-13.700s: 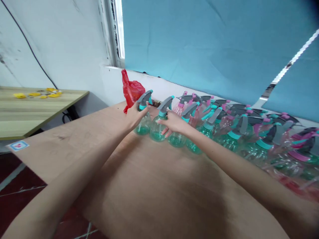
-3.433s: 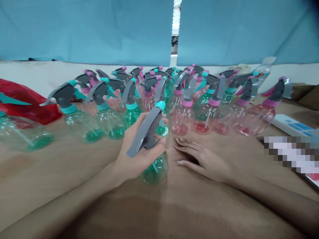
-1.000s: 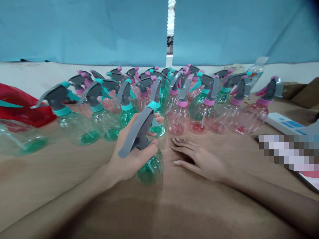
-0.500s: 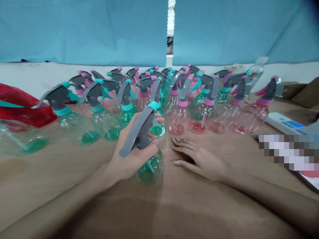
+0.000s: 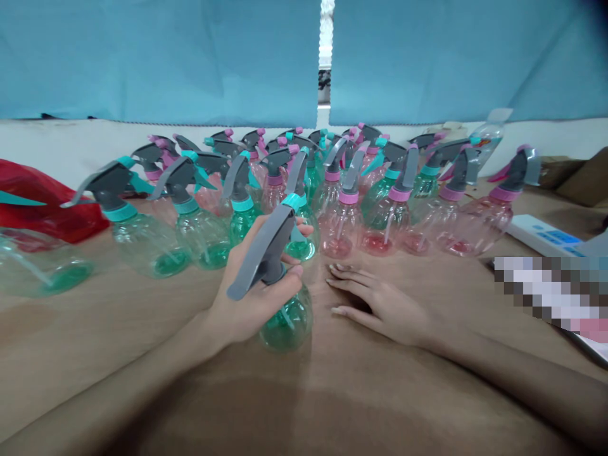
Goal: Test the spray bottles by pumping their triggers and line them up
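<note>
My left hand [image 5: 247, 304] is wrapped round the neck of a green spray bottle [image 5: 287, 323] with a grey trigger head and teal nozzle. The bottle is near the middle of the wooden table [image 5: 380, 392], its head leaning up to the right. Part of its neck is hidden by my fingers and thumb. Flat on the table to its right lies my right hand [image 5: 380, 304], fingers stretched out and holding nothing. Just beyond it stand clear pink spray bottles [image 5: 377, 231]. Close behind my left hand are more green spray bottles [image 5: 206, 234].
Several rows of green and pink spray bottles fill the back of the table. At the left lies a red plastic bag [image 5: 52, 202]; a green bottle [image 5: 42, 266] is beside it. On the right are a white scale [image 5: 546, 234], a water bottle [image 5: 489, 139] and cardboard [image 5: 586, 174].
</note>
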A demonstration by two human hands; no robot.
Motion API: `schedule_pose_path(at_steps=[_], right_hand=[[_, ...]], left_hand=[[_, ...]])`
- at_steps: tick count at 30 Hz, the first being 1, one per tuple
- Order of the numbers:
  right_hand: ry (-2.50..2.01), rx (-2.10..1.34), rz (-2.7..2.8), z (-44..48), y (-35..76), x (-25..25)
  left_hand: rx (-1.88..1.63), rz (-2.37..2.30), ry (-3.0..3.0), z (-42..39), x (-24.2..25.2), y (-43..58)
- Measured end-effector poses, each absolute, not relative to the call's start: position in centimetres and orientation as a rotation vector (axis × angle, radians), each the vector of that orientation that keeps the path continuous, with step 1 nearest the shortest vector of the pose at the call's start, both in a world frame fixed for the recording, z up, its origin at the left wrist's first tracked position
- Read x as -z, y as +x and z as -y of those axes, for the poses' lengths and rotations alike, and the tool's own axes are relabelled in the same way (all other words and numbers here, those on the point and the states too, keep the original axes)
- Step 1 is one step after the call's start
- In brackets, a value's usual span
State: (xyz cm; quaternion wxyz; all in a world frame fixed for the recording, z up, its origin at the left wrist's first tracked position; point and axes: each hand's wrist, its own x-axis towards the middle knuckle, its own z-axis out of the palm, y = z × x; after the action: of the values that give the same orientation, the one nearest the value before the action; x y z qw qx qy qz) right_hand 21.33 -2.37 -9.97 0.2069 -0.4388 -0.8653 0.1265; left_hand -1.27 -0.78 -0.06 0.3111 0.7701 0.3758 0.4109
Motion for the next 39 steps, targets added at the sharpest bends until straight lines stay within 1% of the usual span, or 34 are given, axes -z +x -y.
schedule_pose_path(at_steps=[11,17,24,34,39], right_hand=[[-1.234,-0.343,2.426,2.33,21.33,10.06],[-1.207,-0.351,2.390,2.31,21.34,10.14],[-1.208,-0.353,2.402,2.32,21.34,10.05],[-1.208,-0.363,2.412,2.36,21.27,9.85],[-1.218,-0.362,2.408,2.37,21.28,9.84]], left_hand=[[-1.049,-0.984,2.037,0.77,-0.65,-1.25],[-1.101,-0.937,2.071,0.54,-0.64,-1.26],[-1.058,-1.004,2.094,0.69,-0.48,-1.62],[-1.070,-0.961,2.127,0.68,-0.71,-1.29],[-1.040,-1.044,2.117,0.74,-0.46,-1.27]])
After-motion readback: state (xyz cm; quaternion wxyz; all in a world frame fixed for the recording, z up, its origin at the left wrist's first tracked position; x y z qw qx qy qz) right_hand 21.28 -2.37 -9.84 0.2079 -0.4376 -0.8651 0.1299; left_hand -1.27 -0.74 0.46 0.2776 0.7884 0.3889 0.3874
